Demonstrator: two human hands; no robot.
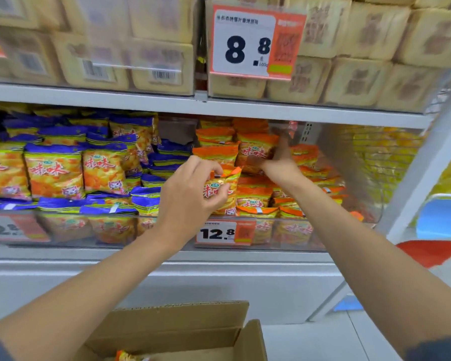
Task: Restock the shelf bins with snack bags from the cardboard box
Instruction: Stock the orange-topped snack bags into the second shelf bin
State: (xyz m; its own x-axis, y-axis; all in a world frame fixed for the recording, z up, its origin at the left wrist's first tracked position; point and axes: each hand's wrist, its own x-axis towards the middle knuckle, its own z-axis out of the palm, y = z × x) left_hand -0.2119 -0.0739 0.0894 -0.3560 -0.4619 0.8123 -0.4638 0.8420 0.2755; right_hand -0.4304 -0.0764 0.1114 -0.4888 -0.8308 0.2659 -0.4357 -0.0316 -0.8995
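meanwhile left hand (190, 194) pinches an orange-topped yellow foil snack bag (225, 185); right hand (279, 160) lies among stacked orange bags (255, 198), grip too blurred to tell.

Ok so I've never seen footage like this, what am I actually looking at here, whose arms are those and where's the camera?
There is no machine here. A person wears one wide-angle camera on the head, so you look forward and down along their own bare arms at a shop shelf. The left hand grips a small orange-topped snack bag in front of a clear bin filled with the same kind of bags. The right hand reaches deeper into that bin among the bags; it is blurred, so I cannot tell whether it holds one. To the left sit purple-topped bags. The shelf above carries pale packets. At the bottom edge is the open cardboard box that the task says the bags come from.
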